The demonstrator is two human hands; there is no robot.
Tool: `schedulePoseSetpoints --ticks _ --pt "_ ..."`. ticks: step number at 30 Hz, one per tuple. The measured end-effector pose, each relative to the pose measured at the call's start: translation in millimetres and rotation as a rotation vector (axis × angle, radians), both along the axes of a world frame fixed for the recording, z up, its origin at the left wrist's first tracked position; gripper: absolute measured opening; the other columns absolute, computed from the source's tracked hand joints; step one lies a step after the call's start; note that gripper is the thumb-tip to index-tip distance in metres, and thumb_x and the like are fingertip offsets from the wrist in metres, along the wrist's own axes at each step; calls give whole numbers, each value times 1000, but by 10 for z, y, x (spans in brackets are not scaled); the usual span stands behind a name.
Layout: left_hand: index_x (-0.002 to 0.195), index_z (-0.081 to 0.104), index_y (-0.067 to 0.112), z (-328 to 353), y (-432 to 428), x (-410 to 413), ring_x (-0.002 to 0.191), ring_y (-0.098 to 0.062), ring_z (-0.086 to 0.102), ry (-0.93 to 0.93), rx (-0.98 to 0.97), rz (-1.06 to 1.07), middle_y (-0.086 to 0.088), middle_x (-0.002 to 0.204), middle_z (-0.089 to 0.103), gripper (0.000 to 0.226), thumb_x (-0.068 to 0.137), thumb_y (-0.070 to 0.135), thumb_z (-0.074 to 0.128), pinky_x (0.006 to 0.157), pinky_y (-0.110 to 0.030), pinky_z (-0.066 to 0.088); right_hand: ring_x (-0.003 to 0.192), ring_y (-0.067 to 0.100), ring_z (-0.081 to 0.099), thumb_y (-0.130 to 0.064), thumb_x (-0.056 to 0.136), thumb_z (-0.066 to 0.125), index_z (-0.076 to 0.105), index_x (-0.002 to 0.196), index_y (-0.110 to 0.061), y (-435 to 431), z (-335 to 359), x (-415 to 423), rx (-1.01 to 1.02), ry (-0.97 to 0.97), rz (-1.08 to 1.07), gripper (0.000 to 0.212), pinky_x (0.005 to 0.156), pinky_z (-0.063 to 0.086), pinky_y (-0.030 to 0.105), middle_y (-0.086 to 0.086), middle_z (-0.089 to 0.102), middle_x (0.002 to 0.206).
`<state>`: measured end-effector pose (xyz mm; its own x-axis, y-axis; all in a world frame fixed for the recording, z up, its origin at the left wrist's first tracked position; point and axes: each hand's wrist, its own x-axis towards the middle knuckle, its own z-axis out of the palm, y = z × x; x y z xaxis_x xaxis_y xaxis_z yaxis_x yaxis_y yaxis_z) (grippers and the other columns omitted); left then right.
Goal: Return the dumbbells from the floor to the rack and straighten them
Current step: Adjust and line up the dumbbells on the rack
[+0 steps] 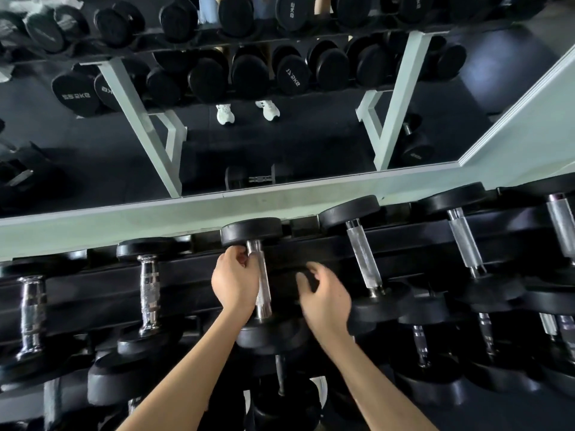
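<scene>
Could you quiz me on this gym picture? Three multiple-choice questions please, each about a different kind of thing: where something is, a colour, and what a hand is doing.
1. Where is the dumbbell that the left hand touches?
A. On the floor
B. On the top row of the rack, below the mirror
C. Held up in the air

2. What colour are the shoes seen in the mirror?
A. White
B. Red
C. Black

3. What is the right hand doing?
A. Gripping a handle
B. Resting flat on the floor
C. Open, beside the dumbbell, holding nothing

Answers:
1. B, its far head sits against the pale ledge under the mirror, in line with the other dumbbells.
2. A, both shoes show white against the dark floor.
3. C, its fingers are spread and curl around nothing.
</scene>
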<state>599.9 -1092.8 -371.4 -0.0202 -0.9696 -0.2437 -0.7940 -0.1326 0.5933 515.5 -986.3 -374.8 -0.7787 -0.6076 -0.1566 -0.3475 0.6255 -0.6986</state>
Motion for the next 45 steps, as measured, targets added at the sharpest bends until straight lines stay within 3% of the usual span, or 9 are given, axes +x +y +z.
schedulePoseSetpoints --ticks 3,6,9,12,19,25,33,40,45 --pt "98 67 11 97 221 -252 88 -19 60 110 -25 -78 -2 98 68 21 90 29 59 72 -24 37 91 29 70 -26 85 70 69 106 -9 283 38 -653 3 279 -145 28 72 48 31 7 73 100" --pt "105 69 11 23 398 -673 96 -15 62 241 162 -228 -2 105 71 27 90 31 60 79 -20 39 102 28 65 -45 91 53 59 121 -15 404 -87 -1228 377 57 23 43 78 46 34 4 69 110" --pt "126 59 11 -50 528 -1136 113 -18 60 321 346 -292 -3 121 66 42 91 35 56 88 -21 40 94 21 66 -53 90 49 60 110 -21 428 -215 -1435 474 -185 254 39 74 45 31 -4 70 94" --pt "137 47 9 -99 608 -1529 120 -23 56 363 482 -269 -5 128 61 50 94 34 52 89 -24 40 92 22 66 -54 91 48 58 102 -19 426 -282 -1470 474 -176 291 39 70 39 30 -4 68 88" --pt "110 64 5 -259 608 -1804 99 -28 64 364 430 -132 -13 106 68 26 91 20 57 82 -31 49 97 26 66 -57 92 43 58 103 -17 441 -354 -1394 452 -109 236 43 69 39 30 2 71 98" --pt "101 64 0 -272 673 -1890 96 -32 64 233 396 -288 -18 101 68 26 91 22 56 69 -28 42 93 23 65 -57 93 40 56 103 -16 553 -422 -1401 443 -235 167 45 73 42 31 -5 65 87" --pt "98 64 4 -228 700 -1847 92 -29 61 236 392 -277 -9 88 63 22 91 23 54 70 -29 44 91 22 66 -61 90 41 58 103 -19 562 -444 -1360 406 -228 144 47 71 42 30 -2 69 94" --pt "111 65 11 -158 831 -1732 99 -30 66 259 396 -217 -8 102 69 30 89 29 58 85 -42 57 76 15 57 -50 94 45 59 106 -17 690 -313 -1316 306 -209 129 38 60 37 26 -12 58 74" --pt "130 55 12 -36 983 -1500 104 -28 66 223 316 -187 -8 117 68 46 88 33 56 90 -36 53 111 18 59 -40 97 45 61 118 -14 1096 -315 -1234 192 -196 141 36 78 38 22 -1 66 116"
